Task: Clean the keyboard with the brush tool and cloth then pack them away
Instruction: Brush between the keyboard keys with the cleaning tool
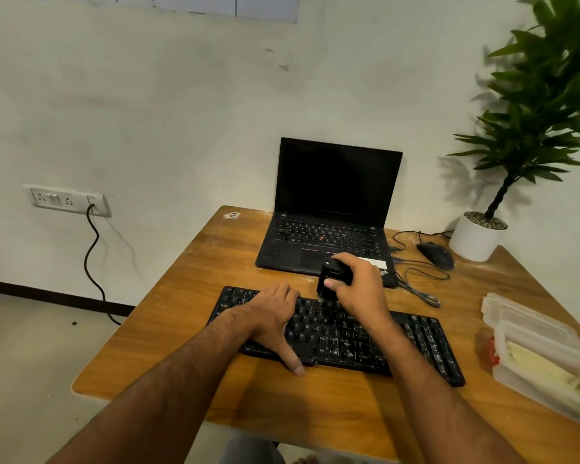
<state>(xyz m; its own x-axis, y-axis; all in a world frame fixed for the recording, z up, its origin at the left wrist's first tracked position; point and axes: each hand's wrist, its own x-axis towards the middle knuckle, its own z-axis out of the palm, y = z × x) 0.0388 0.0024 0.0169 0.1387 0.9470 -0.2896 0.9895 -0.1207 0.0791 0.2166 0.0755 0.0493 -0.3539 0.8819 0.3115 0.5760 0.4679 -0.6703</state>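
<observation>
A long black plastic keyboard (pixel 365 339) lies across the middle of the wooden bench (pixel 168 329). The left hand (pixel 275 316) rests flat on the keyboard's left half, fingers straight over the keys and thumb reaching past its near edge onto the bench. The right hand (pixel 355 286) grips a small black brush tool (pixel 332 276), fingers curled round its body, with the tool's lower end touching the keys at the keyboard's far edge near the middle. Just behind the keyboard stands an open black laptop (pixel 332 209) with a dark screen. Behind the keyboard to the right lie a black wired mouse (pixel 436 256) and a white potted plant (pixel 479 236). To the keyboard's right sits a clear plastic box (pixel 546 363) with its lid (pixel 516 313) beside it.
</observation>
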